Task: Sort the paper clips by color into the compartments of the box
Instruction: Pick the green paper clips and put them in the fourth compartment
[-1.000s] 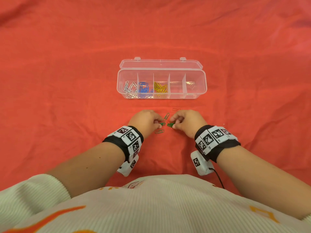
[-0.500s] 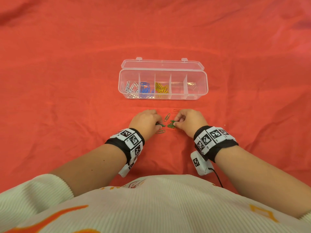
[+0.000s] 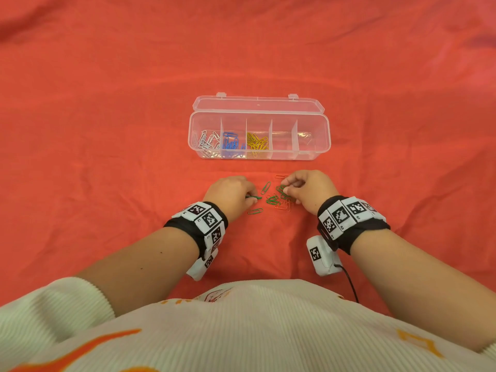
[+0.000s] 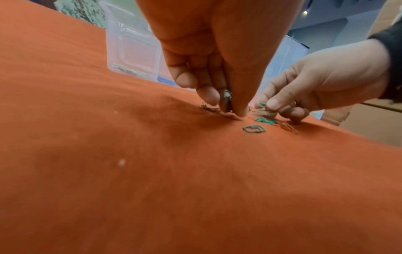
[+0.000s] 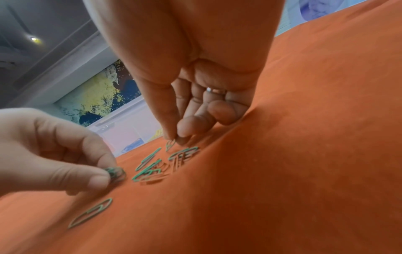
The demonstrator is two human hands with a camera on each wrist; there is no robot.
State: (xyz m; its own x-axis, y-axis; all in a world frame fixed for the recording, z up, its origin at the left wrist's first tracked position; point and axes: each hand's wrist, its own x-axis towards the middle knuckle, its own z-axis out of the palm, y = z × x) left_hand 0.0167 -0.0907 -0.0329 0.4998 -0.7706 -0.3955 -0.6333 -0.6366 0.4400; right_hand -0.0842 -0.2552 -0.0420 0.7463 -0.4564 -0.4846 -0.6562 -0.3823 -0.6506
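Observation:
A clear plastic box (image 3: 323,135) stands open on the red cloth, with white clips (image 3: 206,142), blue clips (image 3: 230,143) and yellow clips (image 3: 257,142) in its three left compartments; the two right ones look bare. In front of it lies a small pile of green and red clips (image 3: 276,200). My left hand (image 3: 233,195) pinches green clips (image 4: 227,96) at the pile's left side. My right hand (image 3: 306,187) pinches a green clip (image 5: 170,144) at the pile's right side. One green clip (image 3: 255,211) lies apart nearer me, another (image 3: 265,187) toward the box.
The red cloth (image 3: 107,130) covers the whole surface, with wrinkles. A lone red clip (image 3: 281,176) lies just behind my right hand. The box lid (image 3: 257,103) is folded back flat behind the box.
My hands have moved slightly apart, uncovering the pile of green and red clips between them. Both still pinch green clips.

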